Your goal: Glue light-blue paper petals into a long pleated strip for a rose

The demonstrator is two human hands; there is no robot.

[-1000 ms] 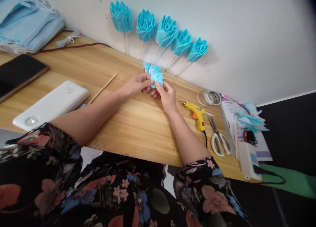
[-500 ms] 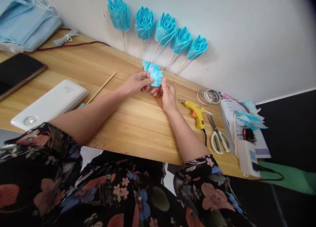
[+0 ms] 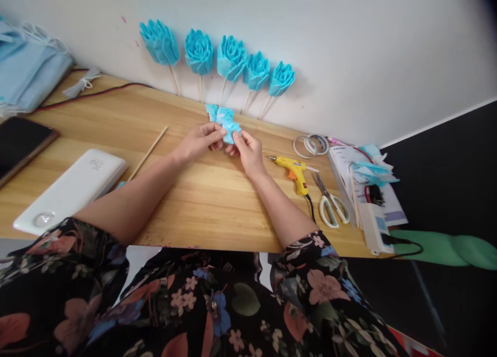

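Observation:
My left hand (image 3: pixel 198 141) and my right hand (image 3: pixel 247 151) meet over the far middle of the wooden table (image 3: pixel 202 191). Both pinch a small folded piece of blue fabric (image 3: pixel 225 122), partly hidden by my fingers. Several finished blue fabric flowers on wooden sticks (image 3: pixel 217 59) lean against the white wall just behind it. A bare wooden stick (image 3: pixel 148 152) lies on the table to the left of my left hand.
Right of my hands lie a yellow glue gun (image 3: pixel 293 169), white-handled scissors (image 3: pixel 328 206), tape rolls (image 3: pixel 309 145) and papers with blue scraps (image 3: pixel 368 173). At left sit a white power bank (image 3: pixel 70 189), a dark phone (image 3: pixel 19 142) and stacked blue masks (image 3: pixel 27 70).
The camera has shifted, so everything sits further left and lower in view. My hands keep working the blue piece, which looks more tightly gathered between my fingers.

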